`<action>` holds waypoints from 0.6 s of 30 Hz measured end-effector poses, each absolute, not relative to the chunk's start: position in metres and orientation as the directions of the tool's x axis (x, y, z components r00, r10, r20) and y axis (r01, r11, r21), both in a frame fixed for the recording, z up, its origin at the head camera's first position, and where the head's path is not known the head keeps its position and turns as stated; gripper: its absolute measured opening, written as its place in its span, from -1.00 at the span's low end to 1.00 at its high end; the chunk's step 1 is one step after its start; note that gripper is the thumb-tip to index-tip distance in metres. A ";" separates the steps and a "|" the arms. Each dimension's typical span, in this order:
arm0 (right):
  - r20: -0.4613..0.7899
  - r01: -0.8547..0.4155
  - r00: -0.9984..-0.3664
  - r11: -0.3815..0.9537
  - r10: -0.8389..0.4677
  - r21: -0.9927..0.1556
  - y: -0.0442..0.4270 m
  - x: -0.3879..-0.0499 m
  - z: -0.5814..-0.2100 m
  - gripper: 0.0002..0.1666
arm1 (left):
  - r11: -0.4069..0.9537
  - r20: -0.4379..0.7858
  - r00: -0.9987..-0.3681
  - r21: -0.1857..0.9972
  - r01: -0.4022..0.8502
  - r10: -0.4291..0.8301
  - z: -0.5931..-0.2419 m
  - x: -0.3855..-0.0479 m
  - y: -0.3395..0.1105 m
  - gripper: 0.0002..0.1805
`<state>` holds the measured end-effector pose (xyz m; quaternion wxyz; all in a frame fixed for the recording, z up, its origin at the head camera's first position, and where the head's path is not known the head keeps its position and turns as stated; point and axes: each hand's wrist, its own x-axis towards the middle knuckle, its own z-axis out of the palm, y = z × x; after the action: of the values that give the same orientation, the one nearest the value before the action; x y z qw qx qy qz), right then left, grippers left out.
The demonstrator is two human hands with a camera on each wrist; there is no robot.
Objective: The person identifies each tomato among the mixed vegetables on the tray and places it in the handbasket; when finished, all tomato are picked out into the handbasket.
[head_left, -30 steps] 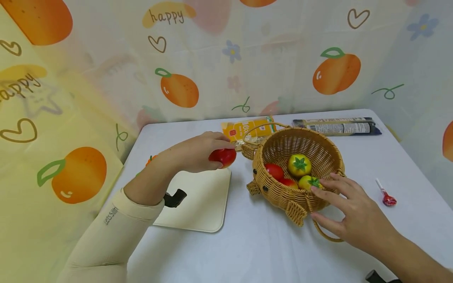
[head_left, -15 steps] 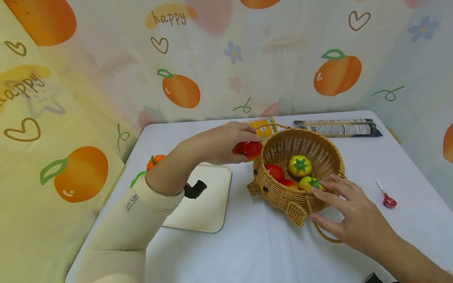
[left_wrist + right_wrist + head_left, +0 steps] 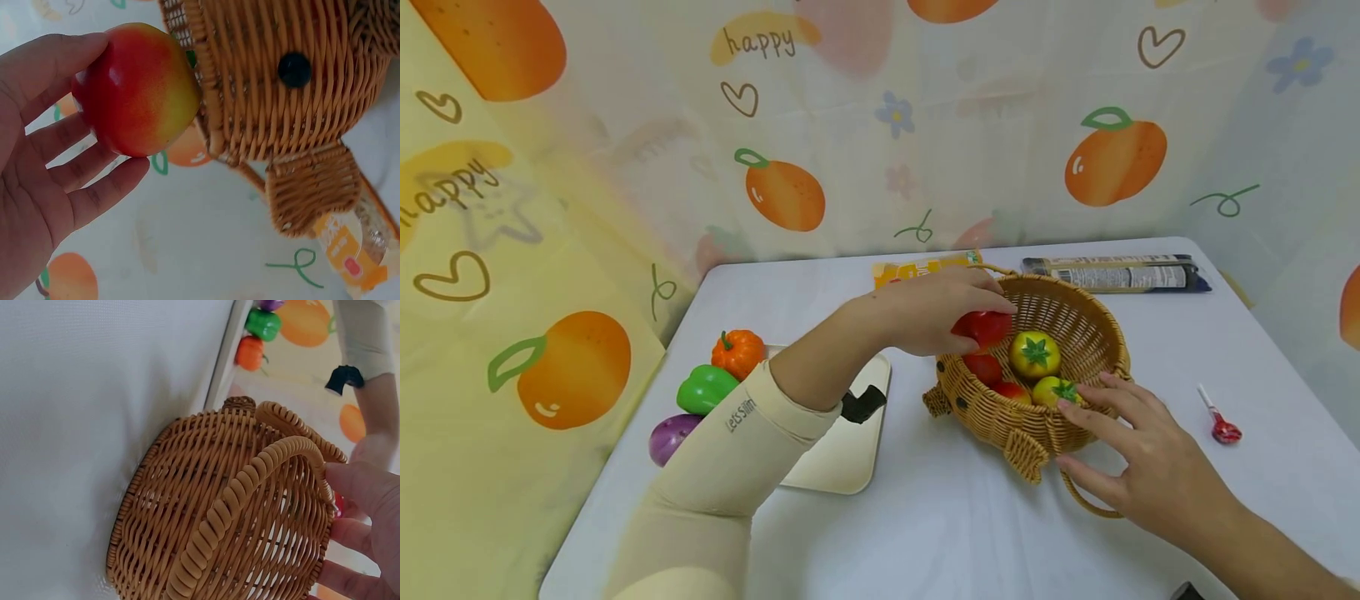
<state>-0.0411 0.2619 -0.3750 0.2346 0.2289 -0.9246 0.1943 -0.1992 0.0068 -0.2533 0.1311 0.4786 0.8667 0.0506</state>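
Observation:
My left hand (image 3: 925,312) grips a red-and-yellow apple (image 3: 137,90) over the left rim of a wicker basket (image 3: 992,425) with black button eyes. Thumb and fingers hold its sides in the left wrist view. Inside the basket lie two yellow fruits with green star-shaped tops, such as the yellow fruit (image 3: 1034,354), and red fruits, including one red fruit (image 3: 983,367) beneath the held apple. On the near right rim rest the spread fingertips of my right hand (image 3: 1157,454), by the base of the handle (image 3: 219,519). Part of the basket's inside is hidden.
An orange pumpkin (image 3: 739,353), a green bell pepper (image 3: 706,389) and a purple round vegetable (image 3: 672,437) lie beside a cream tray (image 3: 842,475). Behind the basket are an orange packet (image 3: 917,271) and a long dark package (image 3: 1120,275). A lollipop (image 3: 1225,429) lies right.
My left hand has carried the apple rightward from above the tray's far edge to the basket's rim. The sleeve now uncovers the vegetables at left. My right hand stays at the rim.

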 end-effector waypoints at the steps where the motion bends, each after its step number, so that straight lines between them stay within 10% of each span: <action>1: 0.523 -0.514 -0.785 0.820 -0.332 -0.252 0.262 -0.041 -0.375 -0.11 | 0.536 -0.190 -0.503 0.215 0.816 0.843 -0.256 -0.199 0.011 -0.38; 18: 0.604 -0.563 -0.726 0.789 -0.329 -0.246 0.261 -0.043 -0.382 -0.15 | 0.526 -0.282 -0.467 0.196 0.827 0.838 -0.296 -0.205 0.037 -0.36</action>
<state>-0.0432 0.2610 -0.3818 0.2764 0.2466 -0.9045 0.2112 -0.2046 0.0373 -0.2965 0.1735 0.4864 0.8562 0.0157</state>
